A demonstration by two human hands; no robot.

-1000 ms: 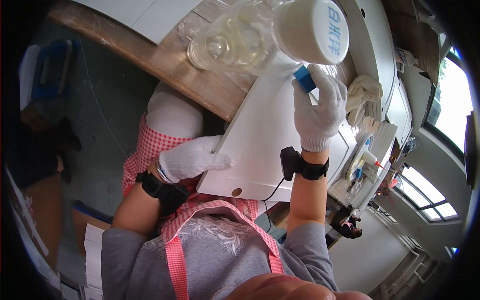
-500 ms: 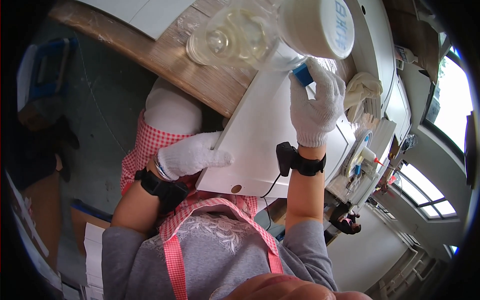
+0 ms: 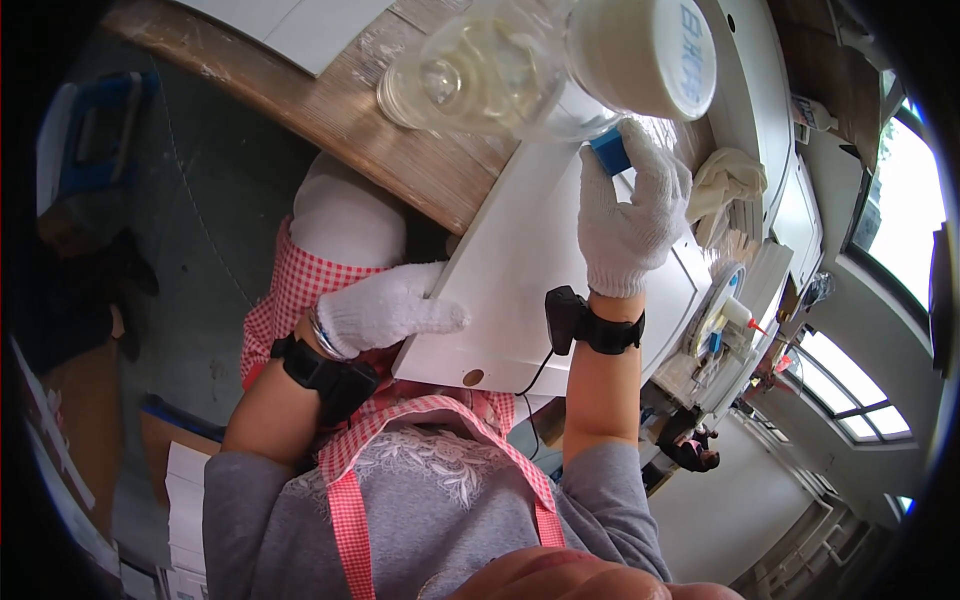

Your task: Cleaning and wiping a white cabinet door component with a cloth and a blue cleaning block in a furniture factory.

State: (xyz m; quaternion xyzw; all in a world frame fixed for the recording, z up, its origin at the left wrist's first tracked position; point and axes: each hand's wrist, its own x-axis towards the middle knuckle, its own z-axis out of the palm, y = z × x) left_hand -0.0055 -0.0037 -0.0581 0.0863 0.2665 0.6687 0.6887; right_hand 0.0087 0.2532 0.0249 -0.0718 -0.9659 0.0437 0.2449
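Both my hands wear white knitted gloves. My left hand [image 3: 388, 308] grips the edge of a flat white panel [image 3: 520, 285], its thumb lying on the top face and its other fingers out of sight. The panel is propped partly on the wooden table and partly over my lap, and has a small round hole near its lower edge. My right hand [image 3: 635, 222] holds a small blue block [image 3: 610, 152] between thumb and fingers, at the panel's far part. In front of that part is a clear plastic bottle [image 3: 475, 75], which hides some of the panel there.
A white cylindrical lid [image 3: 640, 55] with blue writing is beside the bottle. More white boards [image 3: 300, 30] lie on the wooden table [image 3: 420, 170]. A crumpled cream cloth [image 3: 730, 178] and a white glue bottle [image 3: 738, 312] with a red tip are to the right. Another person [image 3: 692, 450] is in the background.
My right hand has shifted very slightly with the blue block, and its forearm has moved a little to the left. My left hand keeps the same hold on the panel.
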